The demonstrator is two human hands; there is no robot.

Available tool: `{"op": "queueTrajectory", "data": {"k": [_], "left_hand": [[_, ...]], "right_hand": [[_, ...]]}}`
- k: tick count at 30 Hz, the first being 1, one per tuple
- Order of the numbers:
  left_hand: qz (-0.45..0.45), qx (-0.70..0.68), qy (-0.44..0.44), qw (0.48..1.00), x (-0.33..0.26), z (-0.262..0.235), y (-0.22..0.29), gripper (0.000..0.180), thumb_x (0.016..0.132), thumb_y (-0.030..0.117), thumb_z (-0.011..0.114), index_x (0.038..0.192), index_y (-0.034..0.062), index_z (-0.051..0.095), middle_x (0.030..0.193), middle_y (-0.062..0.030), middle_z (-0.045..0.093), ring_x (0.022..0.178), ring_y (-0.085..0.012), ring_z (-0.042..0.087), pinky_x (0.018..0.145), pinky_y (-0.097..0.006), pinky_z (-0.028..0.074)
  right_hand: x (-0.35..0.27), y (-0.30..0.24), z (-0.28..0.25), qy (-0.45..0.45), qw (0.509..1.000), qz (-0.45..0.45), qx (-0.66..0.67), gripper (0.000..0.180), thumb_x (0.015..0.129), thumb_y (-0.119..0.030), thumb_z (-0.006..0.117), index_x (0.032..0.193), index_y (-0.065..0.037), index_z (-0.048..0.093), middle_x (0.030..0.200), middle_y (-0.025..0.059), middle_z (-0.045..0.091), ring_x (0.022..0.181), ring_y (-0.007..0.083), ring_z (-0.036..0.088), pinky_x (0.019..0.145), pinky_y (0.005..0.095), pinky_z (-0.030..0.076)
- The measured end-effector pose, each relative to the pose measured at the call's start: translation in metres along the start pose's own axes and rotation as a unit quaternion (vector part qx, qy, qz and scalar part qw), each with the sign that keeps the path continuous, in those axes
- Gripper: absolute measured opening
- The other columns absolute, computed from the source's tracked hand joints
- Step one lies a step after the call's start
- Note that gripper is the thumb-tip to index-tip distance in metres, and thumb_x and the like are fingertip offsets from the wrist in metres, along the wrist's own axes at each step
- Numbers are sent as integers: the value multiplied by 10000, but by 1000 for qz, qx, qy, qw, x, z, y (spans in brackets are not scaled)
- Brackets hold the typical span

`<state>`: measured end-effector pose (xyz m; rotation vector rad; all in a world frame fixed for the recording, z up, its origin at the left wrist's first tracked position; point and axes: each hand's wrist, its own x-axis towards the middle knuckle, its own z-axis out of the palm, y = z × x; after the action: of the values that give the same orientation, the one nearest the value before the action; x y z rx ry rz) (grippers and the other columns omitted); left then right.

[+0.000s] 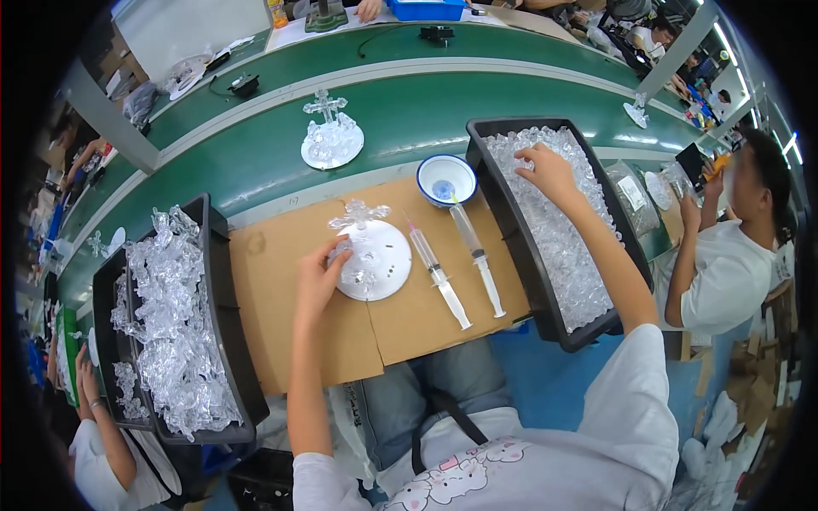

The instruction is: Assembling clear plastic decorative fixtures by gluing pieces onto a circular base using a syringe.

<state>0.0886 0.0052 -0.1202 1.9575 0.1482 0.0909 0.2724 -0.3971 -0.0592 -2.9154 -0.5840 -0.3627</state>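
A white round disc [394, 255] with several small holes lies on cardboard in front of me. A clear plastic cross [360, 215] stands at its far side, with clear plastic pieces around its foot. My left hand [319, 271] is at the disc's left edge, finger and thumb closed on a clear plastic piece [345, 249]. My right hand [547, 172] is over the far part of a black bin [509, 217] full of small clear plastic pieces [562, 255]. Its fingers are bent, with a gap between index finger and thumb; I see nothing distinct between them.
Two syringes, one with a pink tip [439, 277] and another [479, 260], lie right of the disc. A blue-rimmed bowl [446, 179] stands beyond them. At left is another black bin [223, 307] of clear pieces. Another cross on a disc [332, 140] stands on the green bench [400, 111]. People sit on both sides.
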Motion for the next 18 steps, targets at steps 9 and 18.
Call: {"op": "queueTrajectory", "data": {"k": [9,18], "left_hand": [[12,12,142,990,-42,-48,15,262,904,78,599,1135,-41,632,949,-53,670,875,-88,586,772,-230,467],[-21,6,208,978,-104,-63,-22,244,875,46,608,1104,-31,640,895,-103,686,798,-107,565,732,-262,461]], "right_hand": [[6,8,-13,-22,982,57,180,217,781,-179,723,976,-87,693,1002,69,672,830,205,667,747,306,518],[-39,-106,-80,-146,798,105,575,235,885,-125,607,1084,-1,637,1050,73,661,927,130,631,865,257,493]]}}
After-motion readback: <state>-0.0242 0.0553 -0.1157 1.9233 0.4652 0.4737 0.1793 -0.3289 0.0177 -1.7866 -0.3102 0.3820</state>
